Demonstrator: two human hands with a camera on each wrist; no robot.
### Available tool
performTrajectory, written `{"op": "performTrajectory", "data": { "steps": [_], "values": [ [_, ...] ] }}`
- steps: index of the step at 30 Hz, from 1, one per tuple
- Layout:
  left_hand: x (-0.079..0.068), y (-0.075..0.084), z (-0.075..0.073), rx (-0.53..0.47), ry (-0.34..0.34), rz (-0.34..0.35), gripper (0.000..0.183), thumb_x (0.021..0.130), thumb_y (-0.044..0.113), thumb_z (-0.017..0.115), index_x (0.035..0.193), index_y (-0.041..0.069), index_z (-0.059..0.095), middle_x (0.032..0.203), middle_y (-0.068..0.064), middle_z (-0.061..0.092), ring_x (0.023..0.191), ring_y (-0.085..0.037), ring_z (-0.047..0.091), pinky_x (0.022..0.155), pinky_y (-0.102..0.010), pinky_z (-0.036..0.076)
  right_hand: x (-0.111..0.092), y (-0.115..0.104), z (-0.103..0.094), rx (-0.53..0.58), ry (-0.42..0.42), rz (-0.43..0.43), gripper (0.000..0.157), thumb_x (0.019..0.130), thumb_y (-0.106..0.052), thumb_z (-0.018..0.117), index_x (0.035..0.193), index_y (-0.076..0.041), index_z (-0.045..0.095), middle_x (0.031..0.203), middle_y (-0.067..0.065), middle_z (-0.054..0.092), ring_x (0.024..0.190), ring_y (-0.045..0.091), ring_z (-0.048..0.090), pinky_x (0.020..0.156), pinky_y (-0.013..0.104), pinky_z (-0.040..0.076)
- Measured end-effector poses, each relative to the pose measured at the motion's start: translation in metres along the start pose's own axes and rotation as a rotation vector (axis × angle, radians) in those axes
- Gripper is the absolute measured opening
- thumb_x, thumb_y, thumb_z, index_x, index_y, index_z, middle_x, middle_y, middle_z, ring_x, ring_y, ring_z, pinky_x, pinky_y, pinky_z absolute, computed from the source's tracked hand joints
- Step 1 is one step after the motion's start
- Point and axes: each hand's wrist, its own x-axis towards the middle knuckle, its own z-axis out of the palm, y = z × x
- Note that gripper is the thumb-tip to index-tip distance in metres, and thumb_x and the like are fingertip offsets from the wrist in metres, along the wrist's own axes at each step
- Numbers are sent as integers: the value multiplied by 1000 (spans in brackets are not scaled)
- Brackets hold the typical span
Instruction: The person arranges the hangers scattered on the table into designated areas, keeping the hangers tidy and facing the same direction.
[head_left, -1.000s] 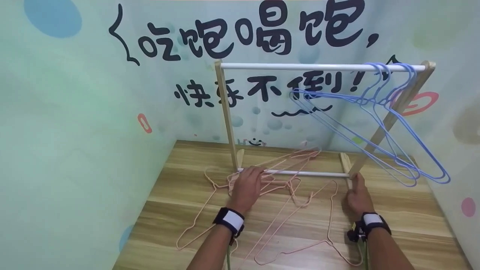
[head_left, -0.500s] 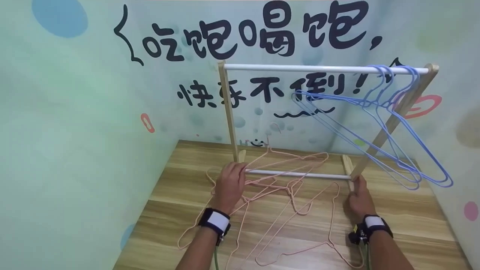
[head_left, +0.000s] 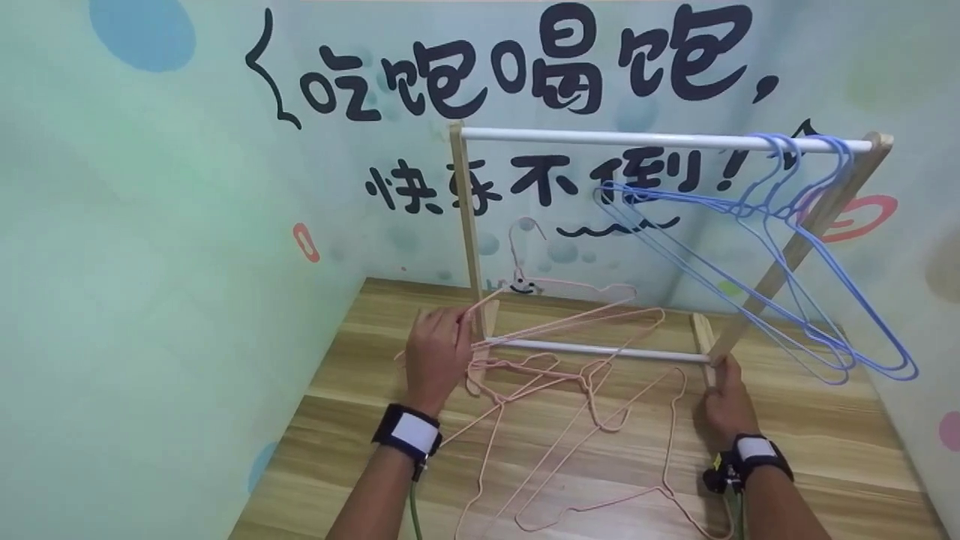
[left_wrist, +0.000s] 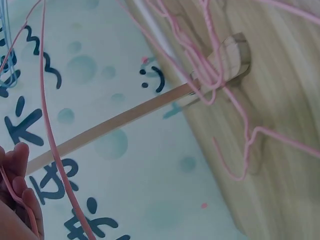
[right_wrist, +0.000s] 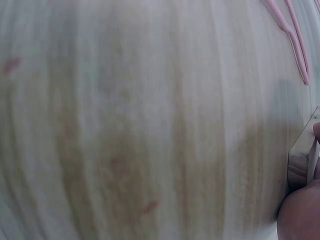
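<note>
In the head view my left hand (head_left: 435, 360) pinches a pink wire hanger (head_left: 518, 274) by one end, its hook pointing up in front of the wall. The left wrist view shows fingers (left_wrist: 19, 162) curled around the pink wire. A small rack with wooden posts and a white top bar (head_left: 600, 138) stands on the table. My right hand (head_left: 729, 409) grips the rack's foot at the lower right corner, and the right wrist view shows that wooden foot (right_wrist: 299, 162) beside the hand. Several blue hangers (head_left: 896, 373) hang at the right end of the top bar.
More pink hangers (head_left: 661, 491) lie tangled on the wooden table (head_left: 817, 465), in front of the rack and around its lower white bar (head_left: 600, 349). Printed walls (head_left: 187, 225) close in the table at the back and both sides.
My left hand has drawn left, lifting one pink hanger out of the pile so its hook now rises above the lower bar. The right hand stays at the rack's foot.
</note>
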Motion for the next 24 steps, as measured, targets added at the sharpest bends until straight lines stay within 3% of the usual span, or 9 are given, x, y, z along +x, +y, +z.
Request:
{"op": "performTrajectory", "data": {
  "steps": [4, 6, 12, 19, 24],
  "values": [
    [14, 2, -11, 24, 29, -22, 17, 104, 15, 75, 95, 1, 77, 85, -11, 75, 76, -30, 64, 65, -41, 55, 0, 0, -1, 13, -1, -2, 51, 101, 8, 40, 150, 4, 26, 140, 50, 46, 119, 61, 55, 99, 70, 45],
    [22, 3, -16, 36, 33, -28, 19, 104, 18, 75, 94, 2, 76, 83, -10, 72, 75, -29, 61, 63, -40, 53, 1, 1, -1, 12, -9, -8, 55, 101, 8, 39, 154, 6, 24, 147, 51, 42, 127, 62, 52, 104, 70, 43],
    [46, 6, -29, 72, 59, -33, 23, 106, 23, 74, 93, 4, 75, 80, -7, 66, 74, -27, 58, 61, -37, 50, 0, 4, -2, 9, -52, -4, 79, 99, 8, 36, 169, 11, -1, 164, 51, 22, 151, 66, 28, 122, 71, 27],
    [77, 9, -49, 169, 138, -22, 27, 108, 28, 72, 96, 4, 76, 82, -10, 68, 75, -29, 59, 62, -39, 50, 1, 2, -2, 9, -50, 15, 78, 100, 7, 38, 169, 10, 1, 160, 53, 27, 147, 67, 34, 121, 74, 29],
    [96, 10, -62, 216, 198, -35, 30, 107, 30, 72, 95, 3, 76, 82, -12, 67, 75, -31, 57, 63, -40, 49, 1, 4, -2, 0, -30, -7, 77, 100, 8, 39, 168, 10, 4, 152, 55, 35, 137, 70, 44, 114, 77, 37]
  ]
}}
